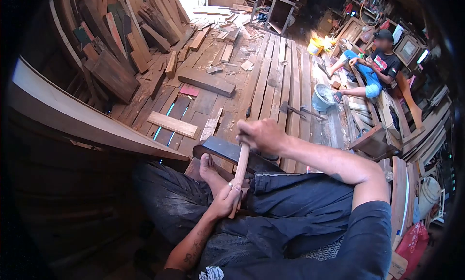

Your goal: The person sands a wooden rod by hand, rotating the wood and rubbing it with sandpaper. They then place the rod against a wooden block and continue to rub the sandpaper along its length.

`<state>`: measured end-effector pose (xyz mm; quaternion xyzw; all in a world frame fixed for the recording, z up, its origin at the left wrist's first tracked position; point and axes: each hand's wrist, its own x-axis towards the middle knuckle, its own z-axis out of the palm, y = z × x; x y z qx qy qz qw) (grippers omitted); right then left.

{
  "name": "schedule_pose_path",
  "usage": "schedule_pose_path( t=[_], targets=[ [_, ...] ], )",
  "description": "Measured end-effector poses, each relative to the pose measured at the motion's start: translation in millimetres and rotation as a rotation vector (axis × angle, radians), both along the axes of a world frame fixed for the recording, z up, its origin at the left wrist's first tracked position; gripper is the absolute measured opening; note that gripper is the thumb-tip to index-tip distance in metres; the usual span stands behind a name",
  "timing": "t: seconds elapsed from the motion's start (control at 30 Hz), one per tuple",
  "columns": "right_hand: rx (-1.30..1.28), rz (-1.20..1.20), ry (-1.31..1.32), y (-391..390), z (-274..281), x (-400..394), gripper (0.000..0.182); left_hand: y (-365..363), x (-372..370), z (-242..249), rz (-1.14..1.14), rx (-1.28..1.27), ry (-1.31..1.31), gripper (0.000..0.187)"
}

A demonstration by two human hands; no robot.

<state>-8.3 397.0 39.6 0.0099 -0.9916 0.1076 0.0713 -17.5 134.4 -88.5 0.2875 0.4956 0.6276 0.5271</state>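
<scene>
A pale strip of wood (241,165) stands slanted in front of my lap, its lower end between my legs. My left hand (226,200) is closed around its lower part, beside my bare foot. At the upper end my right hand (264,136) is closed, with the fingers curled over the wood's tip; anything else inside that fist is hidden. Just past my foot lies a dark, flat-topped block (220,149), which the strip overlaps in this view.
Loose boards and offcuts lie across the plank floor, including a pale board (173,124) and a thick plank (207,82). A hammer-like tool (292,108) rests ahead. To the right stands a bucket (323,97) near a seated person (385,62). Timber (114,76) leans at left.
</scene>
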Motion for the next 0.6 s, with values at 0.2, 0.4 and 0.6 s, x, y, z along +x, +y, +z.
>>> schedule_pose_path(
  t=[0.2,0.4,0.6],
  targets=[
    [0.0,0.081,0.1,-7.2,-2.0,7.6,0.03,1.9,-1.0,-1.4,-0.003,0.021,0.025,0.047],
    [-0.07,-0.03,0.0,-11.9,5.3,7.7,0.031,2.6,0.3,-3.5,0.006,0.042,0.03,0.041],
    [-0.022,-0.043,-0.002,-5.6,4.7,2.6,0.032,0.3,-0.7,-1.4,0.014,0.041,0.005,0.033]
  ],
)
